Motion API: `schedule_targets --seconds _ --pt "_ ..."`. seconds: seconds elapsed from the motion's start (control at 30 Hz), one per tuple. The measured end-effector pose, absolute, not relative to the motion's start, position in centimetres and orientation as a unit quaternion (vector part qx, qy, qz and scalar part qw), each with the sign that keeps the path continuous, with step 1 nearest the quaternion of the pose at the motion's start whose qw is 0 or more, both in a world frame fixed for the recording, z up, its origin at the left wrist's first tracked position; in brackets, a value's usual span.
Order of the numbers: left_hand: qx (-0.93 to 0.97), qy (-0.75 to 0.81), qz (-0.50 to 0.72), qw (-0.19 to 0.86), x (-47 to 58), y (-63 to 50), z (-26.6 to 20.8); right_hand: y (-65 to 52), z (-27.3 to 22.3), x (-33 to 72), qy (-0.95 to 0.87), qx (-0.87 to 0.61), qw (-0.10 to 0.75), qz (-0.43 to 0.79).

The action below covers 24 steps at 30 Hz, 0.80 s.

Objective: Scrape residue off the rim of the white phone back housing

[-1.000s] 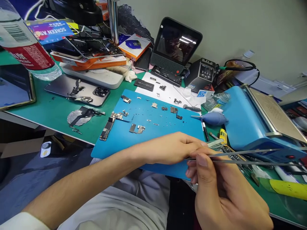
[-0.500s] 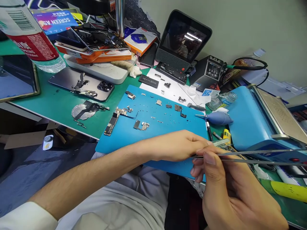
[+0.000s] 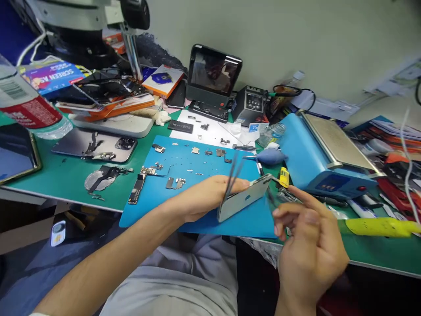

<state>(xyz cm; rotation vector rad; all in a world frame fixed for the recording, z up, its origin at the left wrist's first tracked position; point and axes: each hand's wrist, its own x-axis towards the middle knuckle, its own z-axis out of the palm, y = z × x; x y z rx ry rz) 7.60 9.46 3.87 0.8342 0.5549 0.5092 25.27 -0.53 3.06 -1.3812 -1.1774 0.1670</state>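
Observation:
My left hand (image 3: 212, 193) grips a silver phone (image 3: 246, 199) with an apple logo, its thumb along the upper edge. The phone is tilted above a blue work mat (image 3: 200, 226). Blurred tweezers (image 3: 237, 169) cross in front of that hand near the phone's left edge; I cannot make out what holds them. My right hand (image 3: 311, 237) is beside the phone's right end, index finger stretched out and the other fingers loosely bent. A dark smeared streak shows by its fingertips. On the mat lie a logic board (image 3: 137, 188), a small bracket piece (image 3: 176, 183) and several screws.
A blue blower (image 3: 271, 156) and a blue machine with a metal top (image 3: 329, 149) stand to the right, with a yellow-handled tool (image 3: 378, 227) in front. At left are a grey phone back (image 3: 74, 142) and a water bottle (image 3: 33, 109). A screen device (image 3: 213, 72) stands behind.
The silver phone now shows, turned up in my left hand. My right hand has drawn apart from the left. The tweezers have swung from pointing right to near my left hand. The view has shifted right.

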Motion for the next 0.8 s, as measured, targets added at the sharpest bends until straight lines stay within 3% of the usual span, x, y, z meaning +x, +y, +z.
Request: schedule_targets --seconds 0.17,0.57,0.8 --pt "0.32 0.326 0.252 0.853 7.7 9.1 5.0 -0.3 1.3 28.3 -0.45 -0.64 0.61 0.125" --pt "0.282 0.375 0.22 0.855 9.6 7.3 6.8 0.6 1.4 30.7 -0.343 -0.553 0.635 0.416" --pt "0.309 0.371 0.267 0.834 10.3 8.0 5.3 0.0 0.8 31.3 -0.282 -0.521 0.688 0.419"
